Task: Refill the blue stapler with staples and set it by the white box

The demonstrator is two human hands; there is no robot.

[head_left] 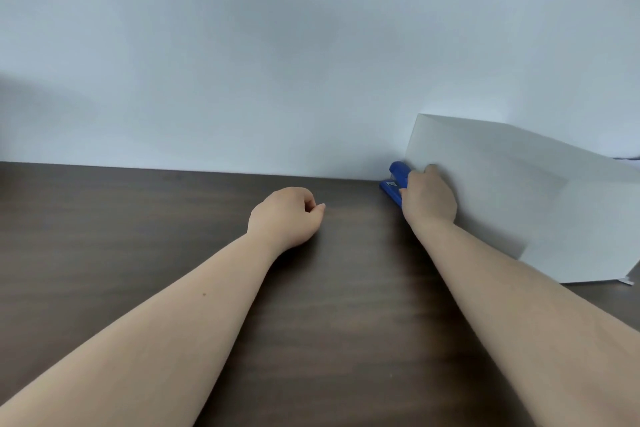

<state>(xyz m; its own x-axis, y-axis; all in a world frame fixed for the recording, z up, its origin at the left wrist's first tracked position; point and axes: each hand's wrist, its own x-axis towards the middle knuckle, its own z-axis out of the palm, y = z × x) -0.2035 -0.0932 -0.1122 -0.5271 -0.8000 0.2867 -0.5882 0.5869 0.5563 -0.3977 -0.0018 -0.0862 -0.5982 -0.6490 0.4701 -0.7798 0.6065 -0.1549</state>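
Gripping blue stapler (394,184) in my right hand (429,199), fingers wrapped round it, against white box (519,191); left hand (285,217) loosely curled, empty, on desk (138,236).

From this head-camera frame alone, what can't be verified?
- Stapler: mostly hidden behind the right hand; whether it holds staples is not visible.
- Right fingers: grip hidden by the hand's back.
- White box: right side cut off by the frame edge.
- Left hand: loosely curled; contents, if any, hidden.

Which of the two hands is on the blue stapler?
The right hand, next to the white box, is on the blue stapler. The left hand rests loosely curled and empty.
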